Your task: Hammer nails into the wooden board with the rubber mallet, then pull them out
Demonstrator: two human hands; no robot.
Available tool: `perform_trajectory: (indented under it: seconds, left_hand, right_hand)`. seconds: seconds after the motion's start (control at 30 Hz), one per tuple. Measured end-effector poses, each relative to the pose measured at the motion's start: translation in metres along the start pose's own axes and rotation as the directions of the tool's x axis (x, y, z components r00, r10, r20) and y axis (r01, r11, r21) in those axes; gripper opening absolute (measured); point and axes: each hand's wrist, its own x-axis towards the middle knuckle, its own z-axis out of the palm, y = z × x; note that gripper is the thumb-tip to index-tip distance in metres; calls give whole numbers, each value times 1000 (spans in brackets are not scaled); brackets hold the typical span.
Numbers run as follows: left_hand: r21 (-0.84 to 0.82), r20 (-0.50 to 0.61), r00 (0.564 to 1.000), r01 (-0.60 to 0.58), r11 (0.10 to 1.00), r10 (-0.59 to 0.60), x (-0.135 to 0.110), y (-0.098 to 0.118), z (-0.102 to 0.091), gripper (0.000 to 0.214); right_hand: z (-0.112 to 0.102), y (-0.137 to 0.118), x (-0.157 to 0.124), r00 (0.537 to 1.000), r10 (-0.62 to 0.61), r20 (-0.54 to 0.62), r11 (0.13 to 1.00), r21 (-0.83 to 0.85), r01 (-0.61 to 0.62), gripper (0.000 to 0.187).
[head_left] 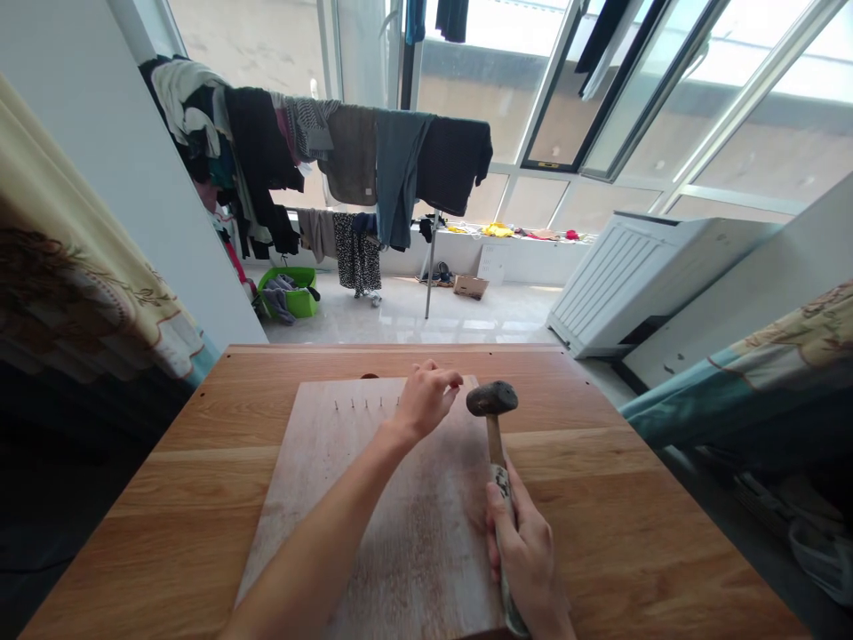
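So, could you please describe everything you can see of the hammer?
The hammer has a dark, rounded head and a pale, worn wooden handle. The right hand grips the lower part of the handle. The hammer points away from the person, its head by the far right edge of the board, beside the pinched left hand. Whether the head touches the board is unclear.

Person's 2 bare hands, unsleeved: left hand (423, 400) with a long, slender bare forearm (333, 542) showing behind the fingers (448, 380); right hand (526, 551) with 4 rounded knuckles and a bare wrist (554, 622) behind its fingers.
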Motion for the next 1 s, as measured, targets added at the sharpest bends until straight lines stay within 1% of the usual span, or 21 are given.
perform_trajectory:
  seconds: [0.07,0.13,0.33,0.5,0.63,0.7,0.77,0.8,1.0]
  left_hand:
    - [59,45,999,2,998,-4,7,-2,6,13]
    - [65,72,997,-7,998,2,9,-5,9,15]
    - [81,139,990,-37,996,26,1,-12,8,18]
    - [82,143,989,-38,996,26,-6,-13,11,17]
    - [61,138,990,-16,998,8,-6,-16,10,14]
    - [52,132,991,2,999,-9,-5,-17,10,22]
    - [47,127,992,13,999,-19,-4,-17,10,38]
    - [47,126,992,15,999,-21,-4,-17,10,42]
    - [50,125,992,25,998,-31,-4,-14,10,46]
  right_hand:
    - [1,1,1,1000,-10,8,1000,6,10,83]
    - [1,2,2,1000,-15,18,1000,4,15,85]
    - [0,4,3,1000,-13,20,999,-33,13,78]
    - [0,1,0,1000,-6,14,999,-39,6,76]
    - [-1,-2,2,999,17,48,1000,-6,-17,78]
    - [-3,-5,4,998,15,69,1000,-1,-15,78]
    - [-5,-9,6,997,-4,74,999,-36,7,79]
    - [-7,-13,7,997,-19,71,998,-63,24,79]
    - [-8,-36,13,990,-120,70,966,-220,133,72]
